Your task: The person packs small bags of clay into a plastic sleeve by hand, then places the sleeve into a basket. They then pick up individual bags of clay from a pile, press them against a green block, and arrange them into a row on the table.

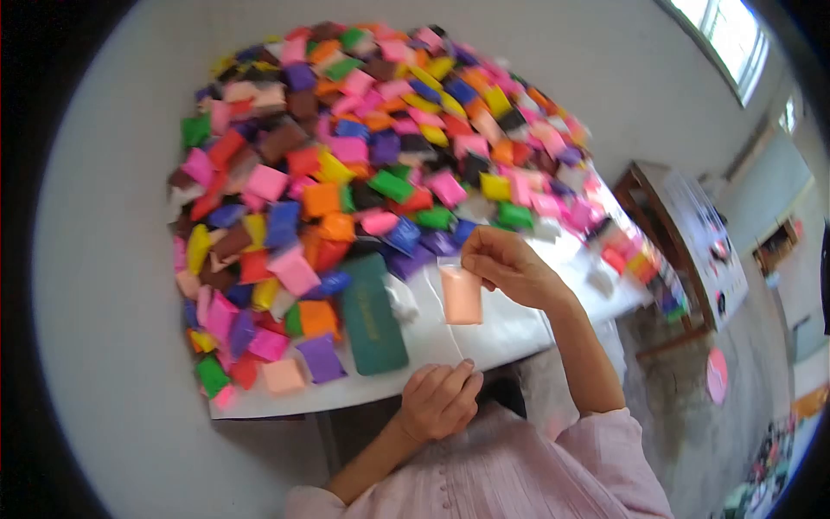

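Note:
My right hand pinches the top corner of a small clear packet with peach-coloured filling, held up over the white tabletop. Below it, my left hand is closed in a loose fist at the table's front edge. Its palm side is hidden, so I cannot see whether anything is in it. A dark green flat case or book lies on the table to the left of the held packet. Beside that case is a crumpled white piece.
A large heap of packets in many colours covers the back and left of the table, against the wall. More packets sit near the right corner. Another table stands at the right, with a pink round stool near it.

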Tool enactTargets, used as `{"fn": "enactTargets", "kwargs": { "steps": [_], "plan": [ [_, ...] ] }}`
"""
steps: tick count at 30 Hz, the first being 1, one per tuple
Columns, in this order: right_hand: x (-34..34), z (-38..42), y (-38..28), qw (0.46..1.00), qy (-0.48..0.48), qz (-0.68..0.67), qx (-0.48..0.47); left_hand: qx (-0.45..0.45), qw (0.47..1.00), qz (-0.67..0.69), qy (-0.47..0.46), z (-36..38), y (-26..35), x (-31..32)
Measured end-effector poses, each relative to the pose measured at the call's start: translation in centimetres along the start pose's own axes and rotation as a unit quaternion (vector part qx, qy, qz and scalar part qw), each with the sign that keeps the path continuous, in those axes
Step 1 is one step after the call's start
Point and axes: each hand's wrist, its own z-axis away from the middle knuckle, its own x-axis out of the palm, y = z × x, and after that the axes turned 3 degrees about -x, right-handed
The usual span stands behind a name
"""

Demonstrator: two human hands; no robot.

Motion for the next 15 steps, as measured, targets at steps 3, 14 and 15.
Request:
{"fn": "enactTargets", "kwargs": {
  "steps": [3, 14, 15],
  "plan": [
    [-0.3, 4.5, 5.7, 0.987, 0.047, 0.153, 0.008, -0.037, 0.998, 0.025, -0.048, 0.5, 1.6, 0.9],
    [2.7, 12.0, 5.0, 0.925, 0.217, 0.310, -0.023, -0.250, 0.965, -0.030, -0.074, -0.9, 2.3, 3.5],
    [3.2, 12.6, 4.4, 0.931, 0.196, 0.308, -0.018, -0.255, 0.963, -0.030, -0.086, -1.2, 2.3, 3.4]
  ]
}}
